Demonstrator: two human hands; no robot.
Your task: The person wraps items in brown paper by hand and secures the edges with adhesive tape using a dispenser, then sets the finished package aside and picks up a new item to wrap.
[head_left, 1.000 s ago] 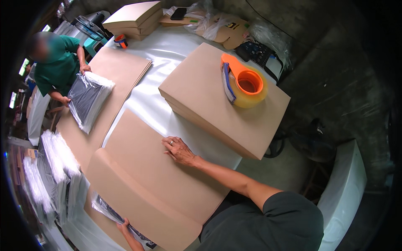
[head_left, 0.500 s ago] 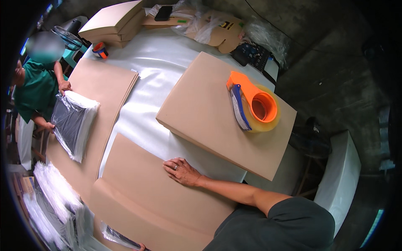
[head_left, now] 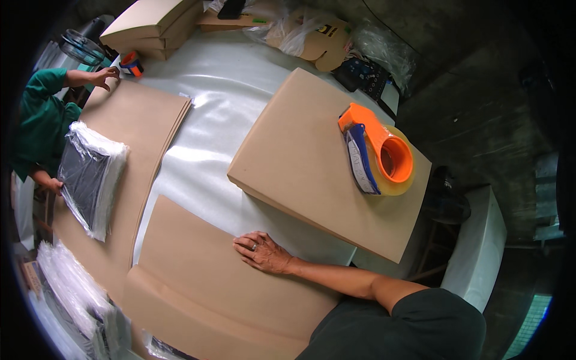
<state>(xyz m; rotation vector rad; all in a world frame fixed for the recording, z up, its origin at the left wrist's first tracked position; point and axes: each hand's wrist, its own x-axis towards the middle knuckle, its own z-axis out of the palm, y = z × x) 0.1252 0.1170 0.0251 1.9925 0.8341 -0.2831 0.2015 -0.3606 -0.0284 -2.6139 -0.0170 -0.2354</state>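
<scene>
My right hand [head_left: 264,253] rests at the far edge of a brown cardboard sheet [head_left: 204,264], its fingers bent and close together over that edge. The sheet curves upward along its near side. Below its near edge, a piece of a clear plastic-wrapped dark pack [head_left: 163,348] shows at the bottom of the view. My left hand is out of sight. Beyond my right hand, a large orange tape dispenser [head_left: 378,150] with a roll of clear tape lies on a flat brown carton [head_left: 300,156].
Across the table [head_left: 207,111], a co-worker in green [head_left: 45,114] has one hand on a plastic-bagged dark pack [head_left: 90,180] atop stacked cardboard [head_left: 135,111]. A smaller tape dispenser [head_left: 131,63] stands by stacked boxes [head_left: 144,24]. More bagged packs [head_left: 78,288] pile up at lower left.
The co-worker's far hand has left the bagged pack and reaches toward the small tape dispenser. My left hand has dropped out of view at the bottom. My right hand stays on the sheet.
</scene>
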